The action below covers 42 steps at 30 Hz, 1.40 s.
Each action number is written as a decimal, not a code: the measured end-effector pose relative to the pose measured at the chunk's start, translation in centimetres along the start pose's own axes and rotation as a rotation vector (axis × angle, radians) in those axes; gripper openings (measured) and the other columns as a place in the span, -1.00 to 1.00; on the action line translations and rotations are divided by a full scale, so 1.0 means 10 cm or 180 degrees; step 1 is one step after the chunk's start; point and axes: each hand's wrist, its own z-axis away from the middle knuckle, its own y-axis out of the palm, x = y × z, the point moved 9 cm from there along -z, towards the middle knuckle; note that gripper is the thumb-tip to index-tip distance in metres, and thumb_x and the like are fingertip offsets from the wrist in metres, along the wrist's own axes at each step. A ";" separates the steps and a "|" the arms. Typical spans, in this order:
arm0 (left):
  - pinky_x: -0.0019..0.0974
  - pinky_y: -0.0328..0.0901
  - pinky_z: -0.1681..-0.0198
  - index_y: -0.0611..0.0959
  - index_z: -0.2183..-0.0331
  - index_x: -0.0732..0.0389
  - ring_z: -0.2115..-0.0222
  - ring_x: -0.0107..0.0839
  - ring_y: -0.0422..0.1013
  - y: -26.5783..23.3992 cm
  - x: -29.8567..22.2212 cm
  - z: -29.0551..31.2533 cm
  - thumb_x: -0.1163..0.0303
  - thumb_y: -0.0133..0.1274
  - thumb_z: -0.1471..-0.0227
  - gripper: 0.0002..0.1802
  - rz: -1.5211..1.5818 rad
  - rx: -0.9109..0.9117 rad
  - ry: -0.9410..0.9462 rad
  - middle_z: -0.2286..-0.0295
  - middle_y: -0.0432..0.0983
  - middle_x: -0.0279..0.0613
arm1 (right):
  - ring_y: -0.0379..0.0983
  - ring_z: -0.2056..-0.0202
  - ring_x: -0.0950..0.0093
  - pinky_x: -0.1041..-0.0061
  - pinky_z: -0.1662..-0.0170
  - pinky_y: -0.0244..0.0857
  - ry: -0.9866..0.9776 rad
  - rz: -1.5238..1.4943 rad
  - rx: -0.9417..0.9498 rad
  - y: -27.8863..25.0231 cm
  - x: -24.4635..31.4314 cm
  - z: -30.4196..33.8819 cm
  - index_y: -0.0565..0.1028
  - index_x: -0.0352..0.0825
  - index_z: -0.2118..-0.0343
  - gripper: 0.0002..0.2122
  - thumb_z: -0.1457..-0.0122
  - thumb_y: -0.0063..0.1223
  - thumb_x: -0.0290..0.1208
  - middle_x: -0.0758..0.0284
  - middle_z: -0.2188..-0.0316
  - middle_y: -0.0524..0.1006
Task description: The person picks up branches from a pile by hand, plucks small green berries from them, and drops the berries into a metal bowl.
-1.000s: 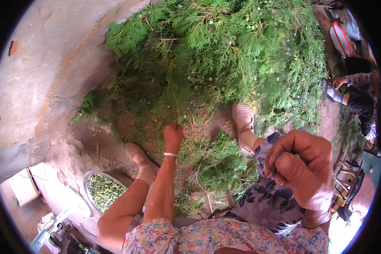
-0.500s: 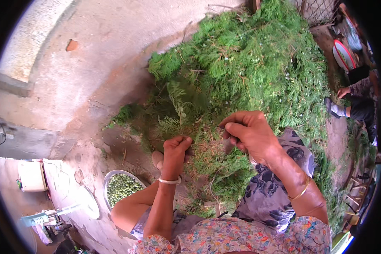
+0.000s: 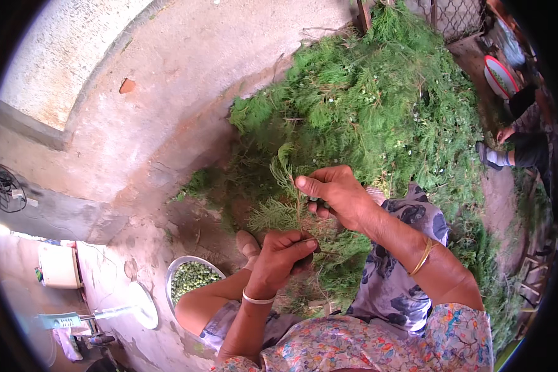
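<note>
A small green evergreen sprig [image 3: 274, 214] stands up from my left hand [image 3: 279, 260], whose thumb and fingers pinch its thin stem. Just above and to the right, my right hand [image 3: 338, 195] has its thumb and fingers closed at the sprig's upper part. Whatever lies between those fingertips is mostly hidden. Behind both hands rises a big heap of cut evergreen branches [image 3: 378, 118], dotted with small pale berries. An oval metal-rimmed basin [image 3: 170, 282] of green berries [image 3: 192, 278] rests on the ground beside my left knee.
At lower left stands a fan [image 3: 144, 305] with a pale blue base, near a cream box [image 3: 60, 265]. A co-worker's leg [image 3: 530, 158] and hand show at far right, below a red-rimmed white basin [image 3: 501, 77]. A brick piece [image 3: 127, 85] lies on the concrete.
My right hand has come left onto the sprig, where before it was apart from it. The left hand has moved right and slightly down with the sprig. The whole view has shifted a little.
</note>
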 end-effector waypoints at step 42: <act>-0.52 0.07 0.64 0.58 0.53 0.36 0.71 -0.66 0.19 -0.95 -0.11 0.28 0.49 0.07 0.04 -0.87 -0.1965 -0.1727 0.1029 0.70 0.37 -0.35 | 0.42 0.62 0.63 0.61 0.53 0.35 -0.0889 0.1379 -0.0086 -0.20 0.49 0.14 0.53 -0.48 0.44 -0.89 0.01 0.06 -0.53 0.30 0.61 0.52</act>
